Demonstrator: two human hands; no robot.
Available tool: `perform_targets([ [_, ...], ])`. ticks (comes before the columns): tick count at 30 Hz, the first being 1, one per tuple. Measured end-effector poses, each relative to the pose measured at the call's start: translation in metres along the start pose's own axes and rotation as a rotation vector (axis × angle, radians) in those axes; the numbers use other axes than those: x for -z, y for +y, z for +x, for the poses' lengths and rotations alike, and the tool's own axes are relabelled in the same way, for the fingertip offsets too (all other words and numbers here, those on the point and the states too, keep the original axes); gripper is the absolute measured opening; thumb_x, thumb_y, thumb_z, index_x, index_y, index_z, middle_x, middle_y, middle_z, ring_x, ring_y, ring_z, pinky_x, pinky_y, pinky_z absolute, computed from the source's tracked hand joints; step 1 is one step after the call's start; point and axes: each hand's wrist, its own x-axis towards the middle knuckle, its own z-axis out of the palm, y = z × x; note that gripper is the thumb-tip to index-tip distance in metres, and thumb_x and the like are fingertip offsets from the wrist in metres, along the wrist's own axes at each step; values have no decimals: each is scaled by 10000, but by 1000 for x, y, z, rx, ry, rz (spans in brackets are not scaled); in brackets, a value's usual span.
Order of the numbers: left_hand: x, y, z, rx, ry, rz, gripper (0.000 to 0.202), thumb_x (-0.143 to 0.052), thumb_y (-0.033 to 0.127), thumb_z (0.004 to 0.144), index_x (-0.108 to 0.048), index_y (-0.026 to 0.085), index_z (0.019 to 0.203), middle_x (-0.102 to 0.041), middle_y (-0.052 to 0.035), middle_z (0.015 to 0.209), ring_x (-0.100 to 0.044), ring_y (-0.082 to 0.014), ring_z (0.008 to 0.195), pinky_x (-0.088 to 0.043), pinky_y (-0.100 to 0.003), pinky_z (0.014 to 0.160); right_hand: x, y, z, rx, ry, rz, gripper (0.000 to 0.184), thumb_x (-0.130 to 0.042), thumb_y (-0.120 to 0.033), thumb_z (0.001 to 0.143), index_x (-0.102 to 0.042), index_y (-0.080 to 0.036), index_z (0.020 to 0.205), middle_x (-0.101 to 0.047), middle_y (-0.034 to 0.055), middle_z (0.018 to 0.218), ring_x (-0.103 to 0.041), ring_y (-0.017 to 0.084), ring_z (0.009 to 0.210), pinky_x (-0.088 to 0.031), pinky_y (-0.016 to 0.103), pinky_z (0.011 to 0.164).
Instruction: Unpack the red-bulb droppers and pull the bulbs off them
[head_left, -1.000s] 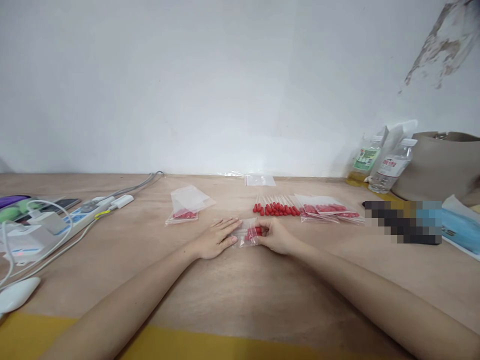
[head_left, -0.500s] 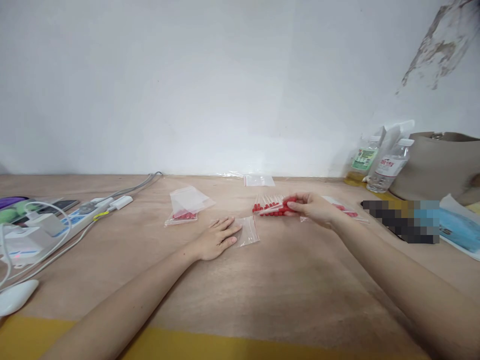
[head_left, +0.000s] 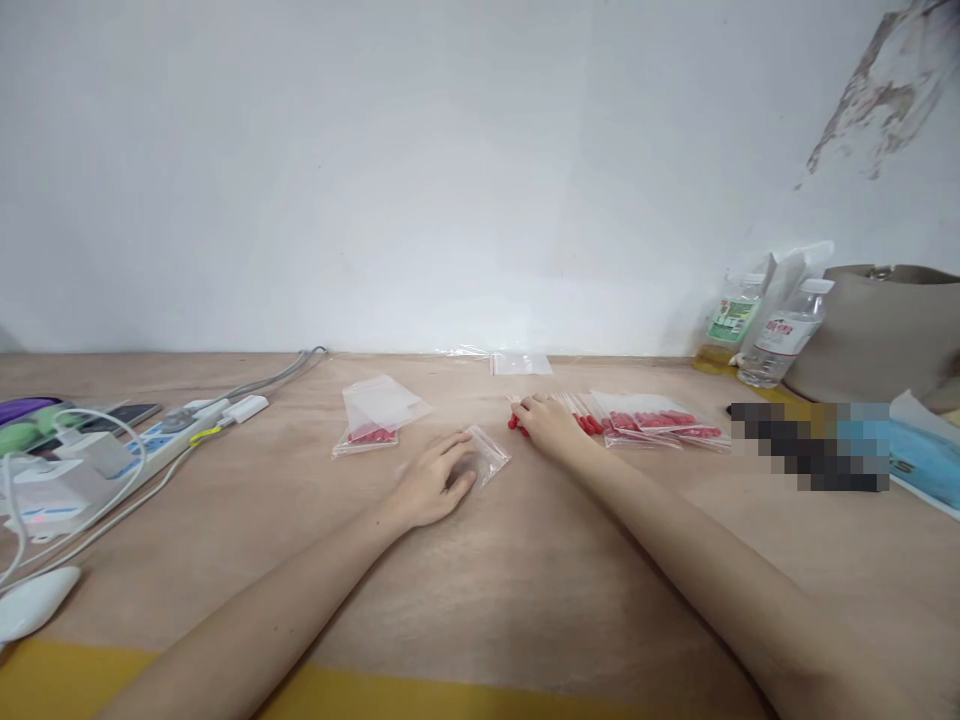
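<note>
Red-tipped sticks (head_left: 589, 424) lie either side of the right fingers (head_left: 531, 410).

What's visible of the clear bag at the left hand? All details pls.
The clear bag is small, see-through and plastic-looking, with a narrow strip, likely its zip, along the upper-right edge. Nothing red shows in its visible part. It lies slanted on the wood-look tabletop. The left hand hides its left side; whether it grips the bag is unclear.
</note>
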Motion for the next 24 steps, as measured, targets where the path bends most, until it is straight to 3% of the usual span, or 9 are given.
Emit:
perform_targets([
  [3,-1,-3,1,-110,-167,-59,425,-323,376,886,-382,238,1283,-324,-34,1382,-250,-182,1285,-203,-371,1062,-2,-3,-1,-7,13,-3,253,-389,-211,860,-553,-146,1041,-565,137,1026,-481,248,970,-366,340,798],
  [6,-2,-4,2,-88,-275,-50,459,-268,449,893,-327,280,1316,-271,-22,1405,-215,-197,1299,-157,-407,1067,-5,-8,-2,-38,39,16,269,-365,-274,878,-557,-177,1038,-559,123,1026,-471,245,976,-355,341,784],
  [17,-5,-4,0,-33,-269,-29,489,-241,495,885,-323,283,1318,-270,-36,1404,-223,-198,1296,-136,-416,1063,-19,-19,1,-180,106,158,341,-426,-383,846,-626,-117,918,-527,151,1020,-443,245,987,-350,349,828],
  [24,-6,-5,0,-25,-274,-17,498,-233,502,883,-315,282,1322,-266,-35,1406,-217,-206,1297,-134,-429,1061,-20,-28,2,-238,125,136,417,-415,-439,832,-579,-89,988,-514,176,1045,-397,287,1026,-326,400,835],
])
